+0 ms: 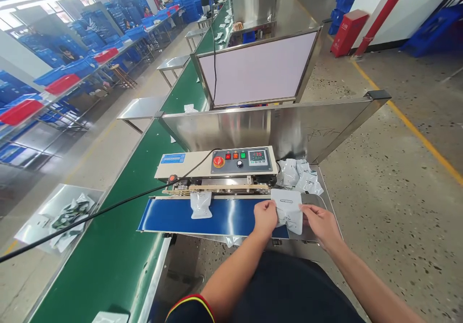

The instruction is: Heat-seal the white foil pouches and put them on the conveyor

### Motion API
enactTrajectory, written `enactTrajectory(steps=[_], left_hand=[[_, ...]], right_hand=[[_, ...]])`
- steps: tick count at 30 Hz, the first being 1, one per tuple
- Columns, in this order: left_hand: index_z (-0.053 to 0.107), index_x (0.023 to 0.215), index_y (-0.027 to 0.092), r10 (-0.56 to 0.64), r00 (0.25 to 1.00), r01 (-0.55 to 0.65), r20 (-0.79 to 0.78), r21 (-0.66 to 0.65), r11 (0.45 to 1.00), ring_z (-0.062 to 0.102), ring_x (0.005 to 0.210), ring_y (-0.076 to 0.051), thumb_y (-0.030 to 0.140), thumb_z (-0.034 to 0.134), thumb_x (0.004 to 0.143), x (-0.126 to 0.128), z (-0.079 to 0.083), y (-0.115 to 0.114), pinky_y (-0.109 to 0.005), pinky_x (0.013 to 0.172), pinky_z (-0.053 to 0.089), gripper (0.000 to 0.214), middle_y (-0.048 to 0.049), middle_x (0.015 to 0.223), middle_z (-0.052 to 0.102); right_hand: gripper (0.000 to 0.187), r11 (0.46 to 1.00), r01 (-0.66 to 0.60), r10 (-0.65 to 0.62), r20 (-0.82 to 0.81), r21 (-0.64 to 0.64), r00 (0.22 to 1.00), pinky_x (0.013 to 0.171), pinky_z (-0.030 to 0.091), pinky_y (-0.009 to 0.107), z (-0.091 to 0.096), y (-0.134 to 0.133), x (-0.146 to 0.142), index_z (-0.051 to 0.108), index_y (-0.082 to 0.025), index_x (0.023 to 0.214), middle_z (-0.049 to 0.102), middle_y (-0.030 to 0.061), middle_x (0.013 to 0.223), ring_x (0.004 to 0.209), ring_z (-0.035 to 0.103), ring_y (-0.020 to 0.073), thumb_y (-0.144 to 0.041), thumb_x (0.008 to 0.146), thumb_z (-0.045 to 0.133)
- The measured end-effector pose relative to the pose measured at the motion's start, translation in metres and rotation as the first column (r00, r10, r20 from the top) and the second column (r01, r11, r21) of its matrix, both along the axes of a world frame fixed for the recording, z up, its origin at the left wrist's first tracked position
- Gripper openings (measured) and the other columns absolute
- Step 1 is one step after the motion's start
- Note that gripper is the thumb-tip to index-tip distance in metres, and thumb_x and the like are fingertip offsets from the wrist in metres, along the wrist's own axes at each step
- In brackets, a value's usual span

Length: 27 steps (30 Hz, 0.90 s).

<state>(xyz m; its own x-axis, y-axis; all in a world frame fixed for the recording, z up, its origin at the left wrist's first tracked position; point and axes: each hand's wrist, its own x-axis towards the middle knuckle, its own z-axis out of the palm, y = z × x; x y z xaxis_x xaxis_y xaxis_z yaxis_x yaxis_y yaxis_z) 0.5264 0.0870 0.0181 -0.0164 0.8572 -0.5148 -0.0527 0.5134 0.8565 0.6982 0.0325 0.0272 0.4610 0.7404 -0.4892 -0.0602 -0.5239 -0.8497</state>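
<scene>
A white pouch (289,210) with printed text is pinched at both side edges, upright at the right end of a band sealing machine (202,165). My left hand (265,217) has its fingers closed on the pouch's left edge. On the right edge, my right hand (323,224) grips with thumb and fingertips. Further left, another white pouch (201,204) hangs from the sealing band over the blue conveyor belt (235,217). Behind my right hand lies a pile of white pouches (300,174). The machine's panel (241,159) shows lit digits and coloured buttons.
A long green conveyor (108,246) runs along the left, carrying a few white pouches. Beyond the sealer stands a steel partition (253,127). A black cable (119,200) crosses at left, above a metal side tray (32,222) holding pouches.
</scene>
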Motion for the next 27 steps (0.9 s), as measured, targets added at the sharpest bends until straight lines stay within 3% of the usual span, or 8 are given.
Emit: enactTrajectory(steps=[5,9,12,14,16,20,24,27], left_hand=[[0.063,0.056,0.018,0.037,0.999,-0.036,0.022,-0.031,0.999,0.038,0.056,-0.012,0.063,0.084,0.074,-0.004,-0.015,0.019,-0.026,0.058,0.034,0.053,0.003,0.054,0.047],[0.077,0.072,0.014,0.139,0.987,-0.137,0.084,-0.035,0.99,0.06,0.066,-0.018,0.067,0.087,0.073,-0.034,-0.014,0.024,-0.029,0.065,0.049,0.054,-0.006,0.068,0.071],[0.083,0.092,0.012,0.284,0.959,-0.284,0.018,0.043,0.958,0.074,0.09,-0.027,0.068,0.087,0.078,-0.063,-0.004,0.018,-0.036,0.083,0.059,0.057,-0.0143,0.094,0.082],[0.083,0.108,0.014,0.421,0.904,-0.405,-0.077,0.162,0.9,0.075,0.107,-0.03,0.067,0.086,0.083,-0.08,0.005,0.009,-0.039,0.096,0.06,0.059,-0.0167,0.113,0.083],[0.081,0.117,0.016,0.515,0.847,-0.465,-0.132,0.286,0.838,0.075,0.113,-0.029,0.068,0.083,0.087,-0.09,0.012,-0.004,-0.039,0.1,0.059,0.06,-0.0165,0.121,0.081],[0.081,0.105,0.017,0.381,0.912,-0.297,-0.151,0.397,0.868,0.075,0.087,-0.023,0.071,0.072,0.097,-0.081,0.024,-0.027,-0.035,0.083,0.062,0.055,-0.0113,0.094,0.08],[0.083,0.104,0.018,0.099,0.969,0.026,-0.228,0.489,0.872,0.075,0.087,-0.024,0.057,0.065,0.106,-0.042,0.035,-0.025,-0.037,0.084,0.063,0.043,-0.0128,0.096,0.081],[0.083,0.12,0.02,-0.02,0.961,0.183,-0.275,0.58,0.794,0.076,0.11,-0.03,0.048,0.065,0.107,-0.009,0.043,-0.01,-0.046,0.103,0.062,0.036,-0.0156,0.117,0.082]], right_hand=[[0.033,0.997,0.038,-0.052,-0.209,-0.072,0.977,0.064,0.064,0.036,-0.003,0.024,-0.019,0.076,-0.019,0.078,0.077,0.0084,0.075,0.069,0.074,0.0259,-0.049,0.069,0.086],[0.033,0.986,-0.148,0.127,-0.224,-0.079,0.966,0.072,0.065,0.039,0.001,0.047,-0.029,0.077,-0.019,0.081,0.079,0.0106,0.081,0.076,0.076,0.0276,-0.05,0.075,0.085],[0.034,0.963,-0.194,0.222,0.145,-0.187,0.964,0.076,0.062,0.04,0.002,0.07,0.01,0.081,-0.021,0.088,0.081,0.0123,0.09,0.085,0.077,0.0301,-0.055,0.085,0.078],[0.032,0.966,-0.065,0.173,0.445,-0.249,0.879,0.082,0.058,0.045,-0.002,0.089,0.052,0.081,-0.022,0.089,0.08,0.0159,0.094,0.096,0.076,0.0363,-0.053,0.088,0.074],[0.03,0.94,0.009,0.186,0.536,-0.34,0.824,0.082,0.054,0.05,-0.009,0.106,0.092,0.076,-0.021,0.076,0.076,0.0221,0.088,0.101,0.074,0.0447,-0.05,0.083,0.08],[0.031,0.897,-0.133,0.356,0.511,-0.421,0.783,0.08,0.051,0.049,-0.021,0.116,0.119,0.063,-0.025,0.06,0.068,0.0167,0.07,0.092,0.073,0.0428,-0.039,0.08,0.081],[0.031,0.976,-0.206,0.198,0.69,-0.072,0.696,0.096,0.052,0.043,-0.004,0.091,0.093,0.058,-0.026,0.067,0.079,0.0181,0.113,0.117,0.07,0.0356,-0.043,0.091,0.067],[0.041,0.945,-0.286,0.082,0.727,0.161,0.682,0.099,0.054,0.039,0.024,0.062,0.066,0.05,-0.026,0.066,0.074,0.0149,0.138,0.121,0.069,0.0313,-0.051,0.096,0.062]])
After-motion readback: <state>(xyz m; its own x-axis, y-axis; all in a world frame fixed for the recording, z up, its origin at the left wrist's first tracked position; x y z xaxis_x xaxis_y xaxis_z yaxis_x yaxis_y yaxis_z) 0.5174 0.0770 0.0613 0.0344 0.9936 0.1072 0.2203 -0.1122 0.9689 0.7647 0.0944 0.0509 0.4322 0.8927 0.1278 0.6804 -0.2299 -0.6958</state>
